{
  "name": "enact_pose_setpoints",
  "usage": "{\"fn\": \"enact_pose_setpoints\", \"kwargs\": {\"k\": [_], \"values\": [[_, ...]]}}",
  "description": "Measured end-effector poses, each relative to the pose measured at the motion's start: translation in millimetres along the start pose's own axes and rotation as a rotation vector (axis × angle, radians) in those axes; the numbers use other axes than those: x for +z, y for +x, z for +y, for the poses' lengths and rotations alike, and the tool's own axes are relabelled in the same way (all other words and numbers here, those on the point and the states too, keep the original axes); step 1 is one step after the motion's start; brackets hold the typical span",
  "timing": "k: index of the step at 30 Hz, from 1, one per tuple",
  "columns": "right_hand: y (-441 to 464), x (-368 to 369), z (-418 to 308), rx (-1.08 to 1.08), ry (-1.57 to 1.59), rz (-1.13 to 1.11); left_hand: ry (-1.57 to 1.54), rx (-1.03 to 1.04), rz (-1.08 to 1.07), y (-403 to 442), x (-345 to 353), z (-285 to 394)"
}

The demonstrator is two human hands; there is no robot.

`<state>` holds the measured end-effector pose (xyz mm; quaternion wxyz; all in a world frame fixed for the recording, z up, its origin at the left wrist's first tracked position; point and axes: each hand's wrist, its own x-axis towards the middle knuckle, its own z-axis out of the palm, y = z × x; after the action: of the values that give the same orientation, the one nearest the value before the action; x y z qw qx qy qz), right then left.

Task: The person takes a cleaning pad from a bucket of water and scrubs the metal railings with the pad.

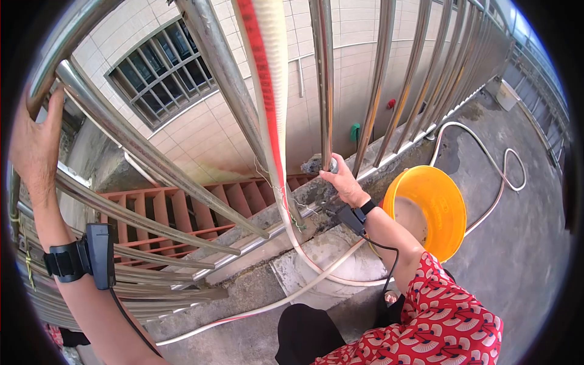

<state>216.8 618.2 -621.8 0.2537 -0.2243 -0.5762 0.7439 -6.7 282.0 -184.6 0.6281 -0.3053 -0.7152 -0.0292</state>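
Note:
On the far left, my left hand [38, 143] grips the metal top rail [45, 79] of the railing, its thumb up against the bar and its fingers partly hidden. Lower down in the middle, my right hand [345, 184] closes around the foot of an upright railing bar [322, 79]. Between palm and bar is a crumpled grey wad [311, 165], a rag or scouring pad; I cannot tell which. A white hose with a red stripe [274, 121] hangs over the railing just left of my right hand, with loose strings around it.
A yellow bucket [447, 210] stands right of my right forearm. Hose loops [514, 173] run across the concrete floor [499, 255]. Beyond the railing are red metal stairs [158, 213], a tiled wall [359, 67] and a barred window [161, 70]. A white container [508, 95] stands far right.

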Motion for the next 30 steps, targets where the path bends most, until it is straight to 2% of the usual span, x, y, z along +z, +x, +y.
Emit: {"fn": "enact_pose_setpoints", "kwargs": {"k": [1,2,4,5,6,12,14,17,26,28,29,30], "values": [[-9,8,-43,-0.058,-0.183,0.007,0.078,-0.004,0.048,1,-4,2],[-9,11,-73,-0.094,-0.185,0.014,0.158,-0.010,0.090,2,-6,4],[-7,17,-126,-0.371,-0.320,-0.082,0.100,-0.006,0.102,2,-10,13],[-6,22,-153,-0.426,-0.267,-0.117,0.080,-0.023,0.097,1,-13,20],[-6,30,-181,-0.578,-0.288,-0.115,0.086,-0.032,0.092,1,-16,25],[3,60,-315,-0.806,-0.294,-0.110,-0.031,-0.001,0.116,-1,-32,39],[7,70,-343,-0.864,-0.111,-0.179,-0.020,-0.003,0.113,-1,-32,39],[10,75,-373,-0.780,0.053,-0.334,-0.007,-0.009,0.097,-2,-32,40],[28,57,-363,-0.637,0.132,-0.524,-0.018,0.013,0.182,1,-28,38],[30,42,-353,-0.408,0.124,-0.646,-0.010,0.000,0.179,4,-36,39],[30,36,-337,-0.330,0.096,-0.627,-0.003,-0.016,0.170,4,-35,39],[33,30,-317,-0.341,0.104,-0.632,0.000,-0.026,0.175,4,-32,39]]}}
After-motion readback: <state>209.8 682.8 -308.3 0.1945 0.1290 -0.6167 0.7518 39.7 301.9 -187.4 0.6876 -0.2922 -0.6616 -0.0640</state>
